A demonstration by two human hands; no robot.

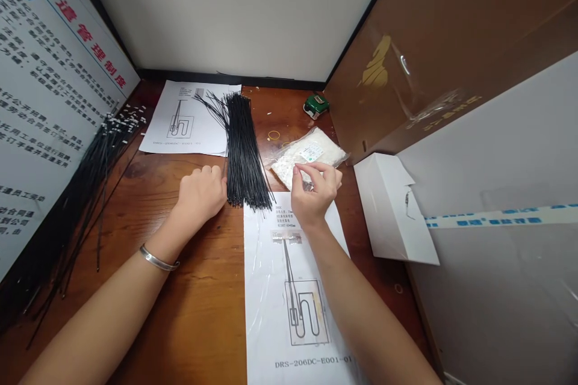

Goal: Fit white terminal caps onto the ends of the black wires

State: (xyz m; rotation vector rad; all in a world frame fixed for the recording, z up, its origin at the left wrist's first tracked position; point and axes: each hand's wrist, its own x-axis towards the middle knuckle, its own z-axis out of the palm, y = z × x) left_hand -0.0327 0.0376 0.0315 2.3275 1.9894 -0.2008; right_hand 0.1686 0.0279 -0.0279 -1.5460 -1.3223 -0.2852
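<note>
My left hand [201, 194], a silver bracelet on its wrist, is closed in a fist right beside the left edge of a bundle of thin black wires [246, 150]. Its fingertips are turned away from view, so whatever they grip is hidden. My right hand [316, 192] is raised in a pinch, thumb against index finger, in front of a clear plastic bag of small white pieces [289, 159]. Anything between those fingertips is too small to make out. Below the bundle lies a printed drawing sheet [266, 313], partly covered by my right forearm.
More black wires with white ends [108, 132] lean at the left wall panel. Another drawing sheet [156, 132] lies at the back. A green tape measure [315, 106], rubber bands [273, 135] and a white box [383, 210] are toward the right, beside a brown carton [428, 30].
</note>
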